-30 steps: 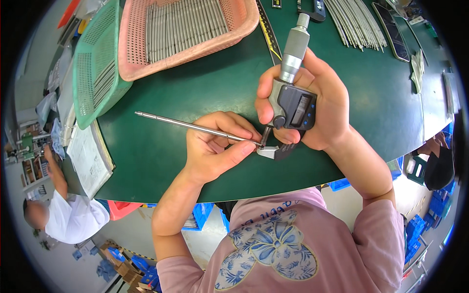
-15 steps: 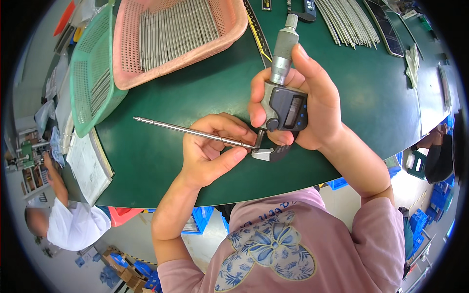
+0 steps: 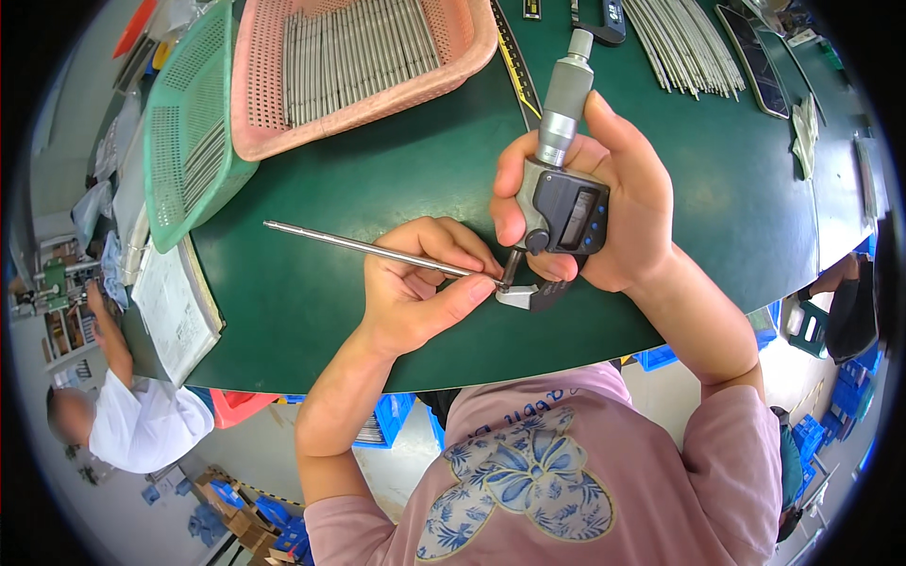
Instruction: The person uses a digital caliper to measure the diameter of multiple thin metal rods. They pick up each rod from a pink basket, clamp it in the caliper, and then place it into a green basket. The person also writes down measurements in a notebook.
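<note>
My left hand (image 3: 420,288) pinches a slim metal rod (image 3: 363,247) near its right end, the rest of it sticking out to the left above the green table. That right end sits between the jaws of a digital micrometer (image 3: 568,209). Around the micrometer's frame my right hand (image 3: 628,193) is closed, with the thumb raised beside the grey thimble at the top. The small display faces up; its reading is too faint to make out.
Metal rods fill a pink basket (image 3: 373,106) at the far left, beside a green basket (image 3: 193,141) with more rods. A bundle of thin rods (image 3: 681,47) and a phone (image 3: 755,61) lie far right. Papers (image 3: 176,307) lie at the left edge. Another person (image 3: 146,420) is at left.
Both hands, with the rod and micrometer, have shifted slightly right in the picture. The baskets have shifted right too, as the view has moved a little. The grips look the same.
</note>
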The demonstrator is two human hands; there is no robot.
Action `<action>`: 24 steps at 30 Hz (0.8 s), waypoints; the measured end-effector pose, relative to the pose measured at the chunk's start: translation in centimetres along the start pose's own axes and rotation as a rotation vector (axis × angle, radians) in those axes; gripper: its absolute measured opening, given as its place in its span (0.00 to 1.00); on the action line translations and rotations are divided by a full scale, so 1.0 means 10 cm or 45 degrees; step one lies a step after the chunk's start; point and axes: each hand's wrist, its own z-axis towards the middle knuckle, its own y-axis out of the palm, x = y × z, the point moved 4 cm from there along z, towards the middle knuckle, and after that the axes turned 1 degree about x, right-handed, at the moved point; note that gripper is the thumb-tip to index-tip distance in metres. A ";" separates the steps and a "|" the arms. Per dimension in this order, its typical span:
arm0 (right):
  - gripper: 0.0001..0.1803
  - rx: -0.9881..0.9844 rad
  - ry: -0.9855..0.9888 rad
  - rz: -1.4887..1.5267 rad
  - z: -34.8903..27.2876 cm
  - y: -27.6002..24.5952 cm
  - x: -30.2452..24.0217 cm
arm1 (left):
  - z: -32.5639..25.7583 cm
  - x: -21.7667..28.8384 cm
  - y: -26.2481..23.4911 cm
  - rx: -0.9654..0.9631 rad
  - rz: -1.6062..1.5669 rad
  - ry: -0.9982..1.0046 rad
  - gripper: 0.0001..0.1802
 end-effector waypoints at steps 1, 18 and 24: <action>0.37 0.005 0.000 -0.010 0.00 0.00 0.00 | 0.00 0.00 -0.01 -0.013 0.028 0.007 0.07; 0.36 0.012 -0.005 -0.029 -0.01 -0.03 -0.03 | 0.02 0.05 0.05 0.066 -0.038 -0.098 0.08; 0.30 0.097 0.047 0.159 0.04 -0.07 0.06 | -0.02 0.04 -0.05 0.150 -0.048 -0.212 0.08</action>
